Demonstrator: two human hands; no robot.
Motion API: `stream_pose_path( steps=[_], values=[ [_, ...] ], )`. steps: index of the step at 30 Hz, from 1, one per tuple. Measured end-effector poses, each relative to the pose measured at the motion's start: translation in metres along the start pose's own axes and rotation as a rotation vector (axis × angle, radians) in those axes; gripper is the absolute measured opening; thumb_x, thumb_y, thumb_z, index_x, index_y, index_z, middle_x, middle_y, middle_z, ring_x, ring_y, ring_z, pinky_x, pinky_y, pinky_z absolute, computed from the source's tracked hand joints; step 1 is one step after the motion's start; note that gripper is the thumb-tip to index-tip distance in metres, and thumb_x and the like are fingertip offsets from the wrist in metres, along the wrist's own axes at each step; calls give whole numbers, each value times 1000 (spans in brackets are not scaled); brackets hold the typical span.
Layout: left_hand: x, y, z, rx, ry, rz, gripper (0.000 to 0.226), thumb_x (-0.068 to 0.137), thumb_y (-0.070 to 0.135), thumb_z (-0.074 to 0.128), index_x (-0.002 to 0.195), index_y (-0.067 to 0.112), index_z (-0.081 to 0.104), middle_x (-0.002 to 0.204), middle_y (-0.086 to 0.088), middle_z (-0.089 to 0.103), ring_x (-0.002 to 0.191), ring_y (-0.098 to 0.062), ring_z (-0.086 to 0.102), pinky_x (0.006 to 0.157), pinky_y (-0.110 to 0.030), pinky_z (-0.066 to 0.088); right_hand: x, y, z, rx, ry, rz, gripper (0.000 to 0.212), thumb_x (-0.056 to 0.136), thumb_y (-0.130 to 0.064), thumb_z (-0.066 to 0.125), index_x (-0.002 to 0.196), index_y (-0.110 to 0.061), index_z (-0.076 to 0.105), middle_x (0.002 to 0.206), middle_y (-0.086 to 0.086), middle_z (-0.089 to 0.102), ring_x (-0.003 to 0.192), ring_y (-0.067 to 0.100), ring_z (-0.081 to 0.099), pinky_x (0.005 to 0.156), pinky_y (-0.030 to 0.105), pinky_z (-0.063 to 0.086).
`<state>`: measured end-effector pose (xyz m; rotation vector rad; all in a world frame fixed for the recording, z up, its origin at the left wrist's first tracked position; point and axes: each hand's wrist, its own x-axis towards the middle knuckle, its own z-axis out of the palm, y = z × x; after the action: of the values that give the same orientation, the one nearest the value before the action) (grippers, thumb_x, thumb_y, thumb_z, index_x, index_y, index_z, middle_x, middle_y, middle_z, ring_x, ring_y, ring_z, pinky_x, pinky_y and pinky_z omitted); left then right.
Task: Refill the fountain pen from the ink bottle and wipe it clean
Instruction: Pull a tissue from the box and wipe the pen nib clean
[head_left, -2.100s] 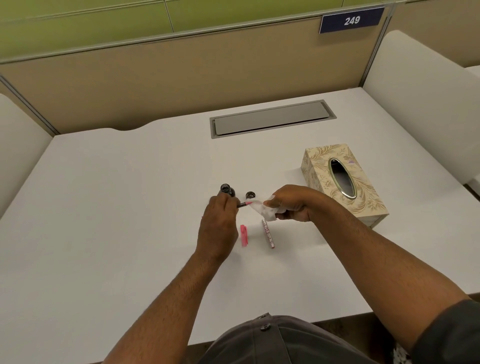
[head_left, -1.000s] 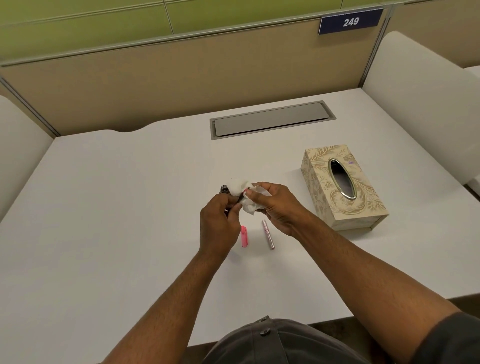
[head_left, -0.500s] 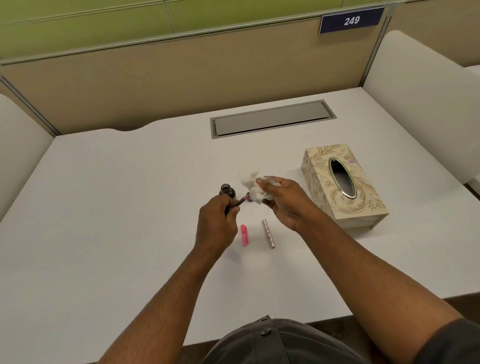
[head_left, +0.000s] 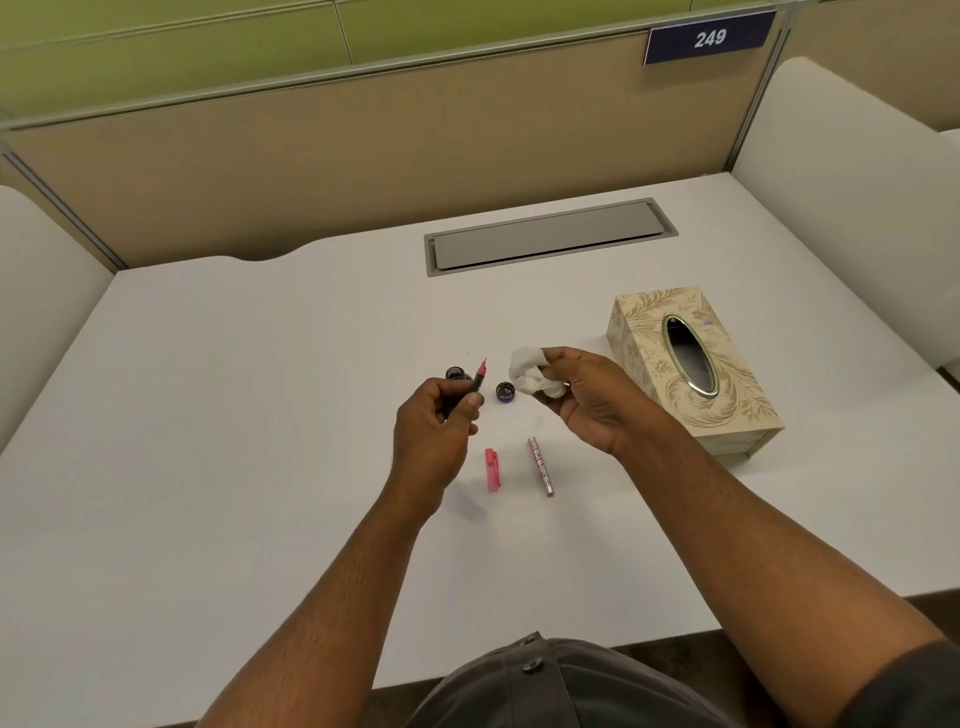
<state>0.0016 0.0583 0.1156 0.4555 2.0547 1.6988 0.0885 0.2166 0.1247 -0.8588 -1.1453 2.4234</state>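
Compared with half a second back, the pen and tissue have been pulled apart: the nib was right up against the wad then, and now there's a clear gap between them.

The fountain pen section (head_left: 479, 378) is pinched in the left hand (head_left: 434, 431), fingers closed around its dark lower part, with the pink grip and nib pointed up and away from the person, long axis nearly vertical in the view and leaning slightly right. It's held above the white desk (head_left: 234, 441), just in front of the ink bottle (head_left: 456, 373).

A crumpled white tissue (head_left: 530, 376) is gripped in the right hand (head_left: 587, 400), fingers curled shut around it.

The ink bottle is left uncapped and its inside looks dark. Its cap (head_left: 505, 392) is sitting beside it, open side up, purple-tinted inside. The tissue box (head_left: 691, 364) is off to the right, and nothing is seen sticking out of its oval slot.

The pink pen cap (head_left: 492, 470) and the patterned barrel (head_left: 541, 465) are laid side by side on the desk, closer to the person.
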Motion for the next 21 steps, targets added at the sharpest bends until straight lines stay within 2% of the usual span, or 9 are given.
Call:
stream_pose_path(
  steps=[3,5,8,10,12,13,16,19,21],
  values=[
    [1,2,0,11,2,-2,12,88,15,65,91,26,66,89,8,72,72,-5,66,67,-24,56,-3,0,1,106,8,47,14,87,6,53,94,5,64,99,18,65,83,21,64,82,26,56],
    [-1,4,2,17,-3,19,13,88,15,66,89,28,67,91,9,71,79,-10,67,62,-18,53,-5,1,4,18,3,25,5,88,2,58,90,0,63,102,17,68,89,22,68,88,28,55],
    [-3,7,6,70,-27,50,13,87,16,67,88,29,66,91,8,70,85,-15,67,57,-15,52,-8,6,10,-101,25,-22,11,85,7,62,87,-3,60,112,20,66,102,28,66,89,30,55],
    [-4,8,10,127,-27,70,15,86,17,68,86,31,64,89,10,70,84,-15,67,60,-20,55,-10,8,15,-148,42,-49,17,83,9,64,92,-5,61,112,20,65,101,29,66,85,31,57],
    [-4,7,11,178,-12,87,16,85,18,69,84,33,63,85,12,69,82,-9,66,69,-29,58,-12,9,18,-146,25,-50,24,84,9,64,102,-6,62,108,18,66,96,27,67,83,30,58],
    [-4,6,11,203,-2,108,15,84,18,70,83,32,64,83,14,69,80,-3,65,69,-26,56,-13,10,20,-137,12,-45,25,84,9,64,106,-5,62,108,18,67,96,27,67,82,30,58],
    [-6,3,10,325,63,282,11,82,13,72,83,21,64,80,13,66,76,2,61,62,-9,45,-16,12,24,-135,2,-39,21,85,8,63,103,-3,65,97,13,72,89,22,70,78,26,59],
    [-10,1,10,435,125,526,11,81,1,70,83,8,61,82,-2,62,74,-12,59,64,-19,48,-16,12,28,-155,29,-46,21,84,11,63,95,-7,66,88,8,73,80,18,70,72,24,59],
    [-11,0,10,566,143,637,9,82,-3,67,82,4,60,83,-8,60,75,-21,57,64,-28,49,-16,11,29,-178,42,-46,22,81,12,65,93,-6,67,90,11,72,82,21,70,77,27,59]
  ],
)
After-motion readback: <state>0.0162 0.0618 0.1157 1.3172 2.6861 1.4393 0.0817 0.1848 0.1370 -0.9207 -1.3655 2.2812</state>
